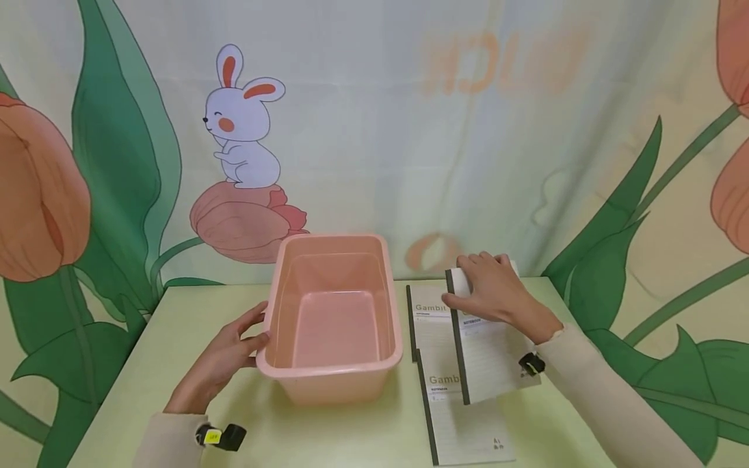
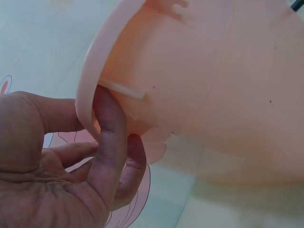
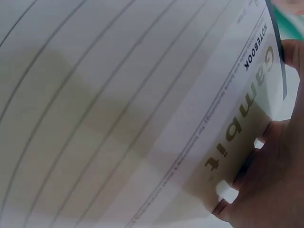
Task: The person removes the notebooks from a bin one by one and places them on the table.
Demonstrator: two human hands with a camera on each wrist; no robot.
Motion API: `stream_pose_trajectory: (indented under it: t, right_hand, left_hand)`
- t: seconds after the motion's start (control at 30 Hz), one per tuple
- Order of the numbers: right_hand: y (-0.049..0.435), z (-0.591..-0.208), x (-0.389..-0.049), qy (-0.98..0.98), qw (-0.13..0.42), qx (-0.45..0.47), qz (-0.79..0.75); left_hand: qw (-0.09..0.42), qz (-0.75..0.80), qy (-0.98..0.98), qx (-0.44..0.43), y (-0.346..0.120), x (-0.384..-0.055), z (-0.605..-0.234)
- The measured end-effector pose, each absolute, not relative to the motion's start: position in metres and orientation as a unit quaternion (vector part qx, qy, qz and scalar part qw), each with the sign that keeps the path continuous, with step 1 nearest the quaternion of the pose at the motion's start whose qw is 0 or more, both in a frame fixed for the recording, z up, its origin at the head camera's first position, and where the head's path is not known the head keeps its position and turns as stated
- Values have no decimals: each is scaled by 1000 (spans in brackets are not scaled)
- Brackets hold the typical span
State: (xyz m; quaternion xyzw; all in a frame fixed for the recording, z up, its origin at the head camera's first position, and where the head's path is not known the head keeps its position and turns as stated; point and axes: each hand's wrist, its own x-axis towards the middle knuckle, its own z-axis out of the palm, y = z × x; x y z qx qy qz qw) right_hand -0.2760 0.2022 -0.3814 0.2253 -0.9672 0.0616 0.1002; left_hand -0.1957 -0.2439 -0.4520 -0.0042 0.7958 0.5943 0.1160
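A pink plastic basin (image 1: 336,387) stands on the table, its inside bare. My left hand (image 1: 225,351) pinches its left rim; in the left wrist view the thumb and fingers curl round the lip (image 2: 92,71). On the right, my right hand (image 1: 494,292) grips a white notebook (image 1: 491,364) with a dark spine by its top end, tilted up over two others. The right wrist view shows its ruled cover (image 3: 118,104) marked "Gambit" close up. Beneath it lie a far notebook (image 1: 427,296) and a near notebook (image 1: 468,429), both partly covered.
The pale green table (image 1: 193,312) carries the basin left of the notebooks. Directly behind its back edge hangs a curtain (image 1: 363,130) printed with a rabbit and tulips, which also runs along both sides. A black strap device (image 1: 222,437) sits on the left wrist.
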Motion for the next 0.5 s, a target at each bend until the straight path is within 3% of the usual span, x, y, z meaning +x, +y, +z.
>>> stream_pose_trajectory:
  t: [0.5]
  right_hand:
    - [319, -509, -275, -985, 28, 168, 33]
  left_hand:
    - [124, 587, 800, 1, -242, -196, -452]
